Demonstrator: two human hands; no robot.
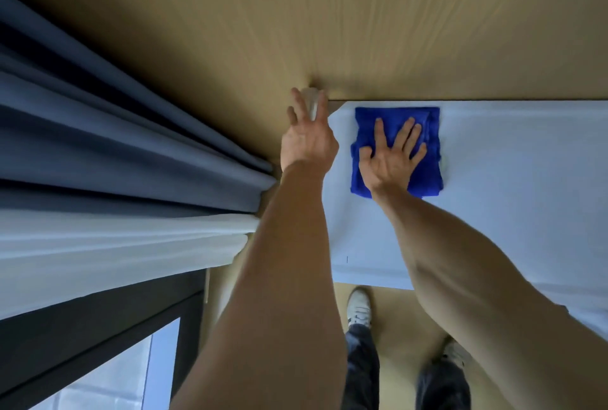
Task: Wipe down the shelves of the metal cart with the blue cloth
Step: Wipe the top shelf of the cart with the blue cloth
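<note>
Blue cloth (396,120): deep blue, terry-like, folded into a rough rectangle of several layers, lying flat near the far-left corner of the shelf. Metal cart, top shelf (513,179): pale, smooth, flat surface with a raised near edge, its far side set against a tan wood-grain wall; a blurred pale post stands at its far-left corner.

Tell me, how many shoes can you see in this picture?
2. One shoe stands on the floor under the shelf edge, between the two arms. The other shoe is further right, blurred and partly hidden behind the right forearm.
</note>
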